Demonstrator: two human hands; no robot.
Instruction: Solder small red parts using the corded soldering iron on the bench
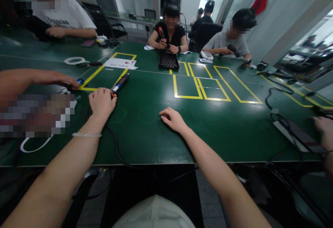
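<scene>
My left hand (102, 102) is closed over the near end of a black electric screwdriver (121, 83) with a blue and white label, lying at a slant on the green table. A small orange-red part shows by its fingertips, and a black cable (114, 139) runs from under this hand toward the table's front edge. To the right, my right hand (173, 119) rests on the tabletop with its fingers curled together. Something small, dark and reddish shows between thumb and fingers, too small to name.
Yellow tape rectangles (188, 97) mark the green table (145, 145). A white paper (119, 63) lies beyond my left hand. Across sits a person by a black tray (169, 61). Another person's hand (65, 79) reaches in at left; cables and a flat device (299, 136) lie right.
</scene>
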